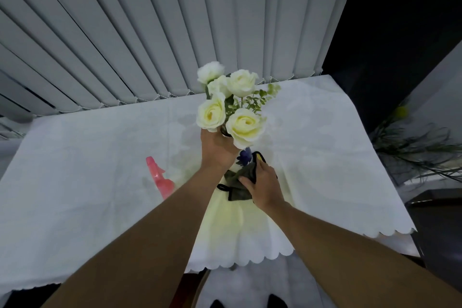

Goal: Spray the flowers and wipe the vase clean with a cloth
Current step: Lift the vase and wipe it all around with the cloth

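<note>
Vertical grey blinds (125,32) form the backdrop behind a table covered by a white scalloped tablecloth (75,182). At the left of the working area, a pink spray bottle (160,179) is seen on the cloth, its lower part hidden by the left forearm. The left hand (217,149) is wrapped around the neck of the vase (243,159), just below the blooms, with the fingers curled closed on it. The vase is located at the centre of the table; only a small white area with a blue floral pattern is exposed between the two hands. White roses (225,105) with green sprigs rise from the vase mouth, above the left hand. The right hand (263,182) is pressed flat against the near side of the vase, with a dark green cloth (240,184) trapped beneath the palm and fingers; a black loop of the cloth hangs out at its left edge. At the far right, beyond the table edge, dark foliage (412,150) is visible against a dim background.
</note>
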{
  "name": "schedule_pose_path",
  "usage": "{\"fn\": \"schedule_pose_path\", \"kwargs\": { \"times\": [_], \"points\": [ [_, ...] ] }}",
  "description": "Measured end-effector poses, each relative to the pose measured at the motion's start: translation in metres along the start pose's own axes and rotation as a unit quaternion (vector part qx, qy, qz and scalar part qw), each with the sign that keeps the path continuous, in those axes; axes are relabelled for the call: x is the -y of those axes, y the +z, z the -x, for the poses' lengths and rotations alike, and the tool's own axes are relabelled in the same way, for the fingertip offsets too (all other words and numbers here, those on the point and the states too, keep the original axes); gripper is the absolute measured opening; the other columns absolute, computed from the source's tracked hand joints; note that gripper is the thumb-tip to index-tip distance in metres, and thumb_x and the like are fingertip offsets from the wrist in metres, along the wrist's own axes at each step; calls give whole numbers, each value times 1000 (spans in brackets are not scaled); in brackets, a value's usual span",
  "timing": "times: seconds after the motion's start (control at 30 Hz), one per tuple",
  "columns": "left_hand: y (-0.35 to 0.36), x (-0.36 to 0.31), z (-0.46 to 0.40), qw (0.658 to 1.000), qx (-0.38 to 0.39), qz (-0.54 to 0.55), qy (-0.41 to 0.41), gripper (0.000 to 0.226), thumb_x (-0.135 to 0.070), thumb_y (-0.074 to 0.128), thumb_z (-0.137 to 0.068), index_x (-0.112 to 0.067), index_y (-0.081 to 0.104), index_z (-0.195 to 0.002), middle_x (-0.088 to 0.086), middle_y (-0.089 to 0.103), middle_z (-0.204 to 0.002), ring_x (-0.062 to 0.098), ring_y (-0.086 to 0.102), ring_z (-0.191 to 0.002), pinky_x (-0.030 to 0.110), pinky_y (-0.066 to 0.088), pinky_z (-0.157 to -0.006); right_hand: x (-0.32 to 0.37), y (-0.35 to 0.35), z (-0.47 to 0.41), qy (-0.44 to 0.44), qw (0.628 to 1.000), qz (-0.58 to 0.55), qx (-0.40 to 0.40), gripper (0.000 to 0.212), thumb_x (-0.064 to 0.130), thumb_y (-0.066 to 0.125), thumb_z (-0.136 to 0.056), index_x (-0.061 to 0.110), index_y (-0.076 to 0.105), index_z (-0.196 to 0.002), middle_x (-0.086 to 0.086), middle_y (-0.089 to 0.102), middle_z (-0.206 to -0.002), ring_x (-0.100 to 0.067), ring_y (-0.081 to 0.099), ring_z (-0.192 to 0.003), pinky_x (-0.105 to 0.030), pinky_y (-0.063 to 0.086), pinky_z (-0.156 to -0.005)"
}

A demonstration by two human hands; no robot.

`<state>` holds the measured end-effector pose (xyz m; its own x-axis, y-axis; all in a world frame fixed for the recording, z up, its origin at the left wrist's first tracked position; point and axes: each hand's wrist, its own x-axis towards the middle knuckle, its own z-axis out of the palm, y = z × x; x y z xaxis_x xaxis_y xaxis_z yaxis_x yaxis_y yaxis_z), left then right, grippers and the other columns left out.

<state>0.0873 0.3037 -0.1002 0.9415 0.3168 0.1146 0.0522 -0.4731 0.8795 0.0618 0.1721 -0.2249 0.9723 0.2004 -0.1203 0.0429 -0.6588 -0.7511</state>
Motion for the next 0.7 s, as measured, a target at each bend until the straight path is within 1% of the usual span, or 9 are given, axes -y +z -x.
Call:
{"fn": "schedule_pose_path", "kwargs": {
  "times": [0.07, 0.17, 0.27, 0.33, 0.4, 0.47, 0.57, 0.63, 0.7],
  "points": [
    [-2, 5, 2, 999, 19, 28, 14, 48, -1, 80, -72, 1, 61, -116, 4, 68, -110, -1, 63, -97, 10, 47, -87, -1, -2, -4, 9, 1000, 4, 13, 46, 37, 67, -91, 8, 55, -124, -7, 61, -115, -27, 54, -109, -29, 42, -86],
    [-8, 6, 5, 998, 64, 16, -12, 41, -6, 77, -83, -12, 61, -120, -18, 60, -106, -8, 57, -95, -4, 37, -79, -1, -4, -6, 20, 999, 12, 23, 53, 43, 66, -90, 9, 54, -128, -7, 62, -119, -27, 56, -111, -36, 49, -92],
    [-9, 9, 2, 997, 57, 4, -44, 30, -6, 79, -82, -18, 64, -105, -16, 62, -95, 2, 59, -87, -3, 38, -70, 6, -7, -7, 12, 1000, -3, 5, 47, 43, 68, -88, 9, 58, -120, -6, 63, -110, -27, 59, -102, -33, 47, -84],
    [-6, 2, 2, 995, 21, 46, -91, 29, -14, 84, -77, -22, 68, -100, -13, 70, -93, 6, 65, -86, 10, 46, -74, 20, -14, -7, -14, 999, -35, -33, 45, 42, 69, -86, 11, 59, -118, -4, 63, -108, -24, 59, -99, -31, 47, -81],
    [0, -2, 3, 991, -22, 48, -119, 34, -26, 87, -73, -23, 71, -103, -10, 73, -95, 6, 68, -86, 16, 49, -73, 40, -23, -11, -43, 994, -66, -75, 42, 36, 70, -87, 12, 60, -119, -2, 62, -109, -20, 55, -101, -28, 44, -81],
    [6, -7, 3, 989, -47, 40, -134, 40, -38, 88, -67, -21, 72, -99, -8, 75, -92, 8, 71, -85, 20, 55, -72, 60, -31, -17, -72, 989, -67, -114, 30, 25, 69, -87, 7, 62, -110, -6, 61, -103, -23, 54, -99, -27, 41, -80],
    [8, -6, -1, 989, -60, 17, -137, 48, -48, 87, -63, -22, 73, -100, -7, 77, -93, 12, 73, -88, 30, 59, -79, 71, -35, -22, -90, 985, -58, -133, 25, 18, 68, -88, 3, 62, -107, -9, 61, -102, -26, 53, -103, -30, 43, -84],
    [6, -5, -1, 991, -40, 30, -127, 43, -41, 87, -67, -22, 72, -103, -10, 75, -96, 11, 71, -92, 23, 56, -78, 61, -30, -20, -68, 988, -80, -116, 33, 25, 70, -88, 6, 60, -113, -6, 58, -106, -22, 51, -105, -33, 47, -88],
    [1, -5, -1, 995, -9, 35, -98, 31, -32, 83, -74, -20, 68, -98, -15, 70, -93, 9, 67, -91, 7, 46, -73, 44, -21, -16, -32, 992, -79, -88, 48, 39, 70, -88, 11, 57, -125, -3, 59, -116, -19, 51, -110, -32, 47, -92]
  ]
}}
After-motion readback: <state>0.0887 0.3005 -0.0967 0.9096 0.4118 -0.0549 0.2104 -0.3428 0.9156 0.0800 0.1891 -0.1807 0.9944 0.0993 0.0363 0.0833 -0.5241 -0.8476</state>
